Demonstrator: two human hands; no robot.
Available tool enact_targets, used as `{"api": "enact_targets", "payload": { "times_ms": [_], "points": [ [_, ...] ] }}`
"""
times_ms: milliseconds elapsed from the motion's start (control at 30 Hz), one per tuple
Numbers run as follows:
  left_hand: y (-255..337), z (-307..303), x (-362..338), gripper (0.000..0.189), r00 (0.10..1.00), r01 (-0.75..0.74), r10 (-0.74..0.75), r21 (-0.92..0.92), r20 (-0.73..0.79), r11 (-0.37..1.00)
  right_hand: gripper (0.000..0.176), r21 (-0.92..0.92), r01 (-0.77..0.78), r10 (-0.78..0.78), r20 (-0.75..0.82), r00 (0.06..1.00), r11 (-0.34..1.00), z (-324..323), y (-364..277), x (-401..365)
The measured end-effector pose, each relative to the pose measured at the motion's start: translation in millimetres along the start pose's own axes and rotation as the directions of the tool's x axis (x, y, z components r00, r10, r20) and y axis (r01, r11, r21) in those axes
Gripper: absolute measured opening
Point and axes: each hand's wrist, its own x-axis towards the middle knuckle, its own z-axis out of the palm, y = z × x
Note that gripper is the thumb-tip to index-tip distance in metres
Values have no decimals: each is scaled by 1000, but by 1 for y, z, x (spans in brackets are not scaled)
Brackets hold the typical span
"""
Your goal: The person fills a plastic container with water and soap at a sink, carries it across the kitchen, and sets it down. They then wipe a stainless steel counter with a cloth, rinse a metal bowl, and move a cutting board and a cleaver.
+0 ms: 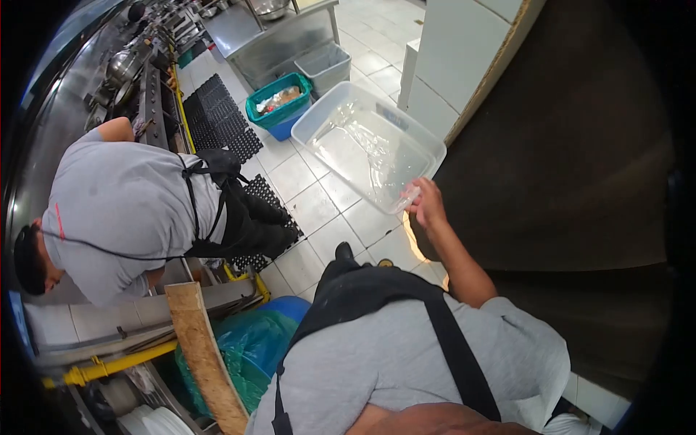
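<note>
My right hand (426, 203) is closed around the near end of a large clear plastic tub (420, 141). My fingers wrap over its rim at the near corner, and the arm reaches out to the right of my body. The tub hangs tilted above the tiled floor, its open side facing me. Shiny, wet-looking patches show on its inside. My left hand is out of view.
A person in a grey shirt (130, 210) bends over the counter on the left. A lined blue bin (290, 129) and a grey bin (324, 61) stand ahead, near a steel table (279, 43). Black mats (217, 116) cover floor tiles. A dark panel (551, 167) rises at right.
</note>
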Motion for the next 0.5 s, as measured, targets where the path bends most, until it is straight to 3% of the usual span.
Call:
{"api": "enact_targets", "payload": {
  "times_ms": [200,333,433,500],
  "points": [
    [12,-59,80,33,987,-141,100,391,124,910,51,62,-39,44,-80,996,997,37,-4,50],
    [73,-81,141,33,983,-159,109,379,149,912,49,126,-104,114,-82,990,987,59,4,84],
    [204,-49,141,29,994,-13,11,17,111,1000,48,170,-180,195,-76,978,969,81,-6,101],
    [308,-16,122,31,991,-24,15,62,133,998,48,164,-176,187,-48,981,970,85,-8,130]
  ]
}}
